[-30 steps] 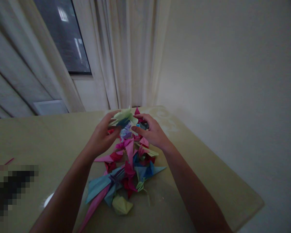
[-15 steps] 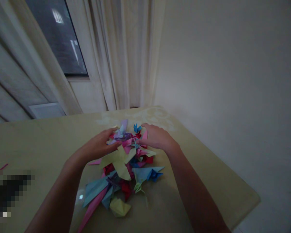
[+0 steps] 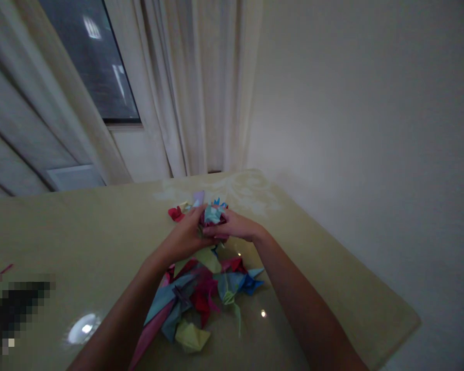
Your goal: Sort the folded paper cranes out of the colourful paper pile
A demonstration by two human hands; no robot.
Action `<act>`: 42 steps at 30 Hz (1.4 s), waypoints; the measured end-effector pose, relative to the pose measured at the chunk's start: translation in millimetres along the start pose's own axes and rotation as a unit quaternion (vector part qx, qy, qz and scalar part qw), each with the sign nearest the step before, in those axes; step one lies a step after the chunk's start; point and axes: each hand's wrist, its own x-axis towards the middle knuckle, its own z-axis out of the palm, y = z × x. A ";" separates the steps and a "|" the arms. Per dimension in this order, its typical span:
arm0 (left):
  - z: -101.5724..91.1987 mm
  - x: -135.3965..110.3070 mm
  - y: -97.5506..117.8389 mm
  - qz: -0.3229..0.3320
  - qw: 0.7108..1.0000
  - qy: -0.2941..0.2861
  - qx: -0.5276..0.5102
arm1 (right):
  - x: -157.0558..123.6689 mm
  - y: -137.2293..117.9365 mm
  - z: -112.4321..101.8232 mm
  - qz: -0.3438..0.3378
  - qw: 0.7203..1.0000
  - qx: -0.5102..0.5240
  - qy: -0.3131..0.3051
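Observation:
A heap of coloured folded paper figures [image 3: 201, 293] lies on the shiny yellowish table [image 3: 81, 242]. Both my hands meet at the heap's far end. My left hand [image 3: 185, 237] and my right hand [image 3: 235, 226] are closed together around a bunch of the paper figures [image 3: 212, 214], with pink, blue and purple pieces poking out between the fingers. A small red paper piece [image 3: 175, 213] lies just left of my hands. A yellow-green folded piece [image 3: 191, 337] sits at the near end of the heap.
The table's right edge [image 3: 371, 288] runs close to a plain wall. Pale curtains [image 3: 201, 87] and a dark window [image 3: 88, 56] stand behind the table. A blurred dark patch [image 3: 11, 314] sits at the near left.
My hands were spread over the far part of the heap; now they have drawn together and closed around a bunch of the pieces. The big yellow piece has dropped lower.

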 end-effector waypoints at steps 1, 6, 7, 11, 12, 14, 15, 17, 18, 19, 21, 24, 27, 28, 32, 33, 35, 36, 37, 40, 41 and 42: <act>-6.5 2.2 6.5 0.009 0.999 0.034 -0.013 | -1.7 -9.0 0.6 -0.036 0.999 0.013 0.032; -33.7 3.3 34.4 0.031 0.986 0.143 -0.084 | -11.3 -45.6 5.9 -0.173 0.980 0.001 0.099; -36.8 2.1 36.7 0.031 0.984 0.156 -0.077 | -12.8 -48.4 7.4 -0.186 0.977 -0.014 0.104; -44.6 -1.3 33.4 0.027 0.986 0.162 -0.038 | -15.9 -50.0 14.1 -0.195 0.966 -0.097 0.138; -46.3 -1.5 31.0 0.033 0.986 0.158 -0.034 | -16.3 -50.3 15.9 -0.193 0.964 -0.114 0.142; -50.5 -1.6 27.2 0.052 0.987 0.149 -0.014 | -18.0 -53.6 19.2 -0.197 0.957 -0.153 0.149; -53.1 -1.9 26.5 0.062 0.987 0.146 0.004 | -19.8 -57.0 20.6 -0.205 0.949 -0.181 0.159; -59.8 -4.1 27.9 0.077 0.987 0.133 0.048 | -26.5 -67.2 22.5 -0.223 0.922 -0.253 0.189; -63.8 -6.5 29.6 0.080 0.987 0.120 0.068 | -31.7 -73.4 23.0 -0.228 0.907 -0.291 0.200; -67.9 -10.0 31.4 0.078 0.989 0.096 0.085 | -38.3 -79.7 23.2 -0.230 0.895 -0.323 0.203; -75.6 -21.3 33.8 0.052 0.992 0.022 0.109 | -55.5 -89.1 23.2 -0.218 0.887 -0.355 0.199; -81.0 -49.0 29.4 -0.019 0.987 -0.084 0.134 | -88.6 -84.0 22.0 -0.158 0.901 -0.357 0.191; -72.4 -87.7 15.6 -0.099 0.980 -0.086 0.150 | -122.7 -47.4 18.5 -0.044 0.902 -0.376 0.208; -65.8 -102.1 10.3 -0.130 0.977 -0.056 0.157 | -132.1 -29.9 17.4 0.009 0.892 -0.382 0.242; -26.9 -151.1 -1.2 -0.251 0.952 0.060 0.167 | -143.9 37.8 23.1 0.137 0.879 -0.339 0.306; -16.0 -157.3 0.4 -0.276 0.948 0.067 0.142 | -138.5 49.0 28.9 0.125 0.895 -0.302 0.304; 4.0 -159.1 9.3 -0.273 0.953 0.097 0.086 | -119.0 61.5 45.5 0.091 0.929 -0.211 0.290; 12.8 -155.3 15.6 -0.252 0.961 0.108 0.049 | -106.0 63.5 55.4 0.074 0.944 -0.154 0.283; 20.5 -149.1 22.2 -0.229 0.967 0.109 0.004 | -92.0 63.6 65.7 0.052 0.955 -0.092 0.277; 37.1 -125.7 36.2 -0.190 0.973 0.085 -0.102 | -52.5 58.5 92.4 0.025 0.956 0.070 0.285; 40.2 -118.5 37.9 -0.181 0.974 0.075 -0.113 | -42.4 56.1 98.6 0.024 0.954 0.094 0.284; 42.0 -112.1 38.5 -0.169 0.976 0.073 -0.116 | -34.5 53.3 103.0 0.024 0.954 0.107 0.280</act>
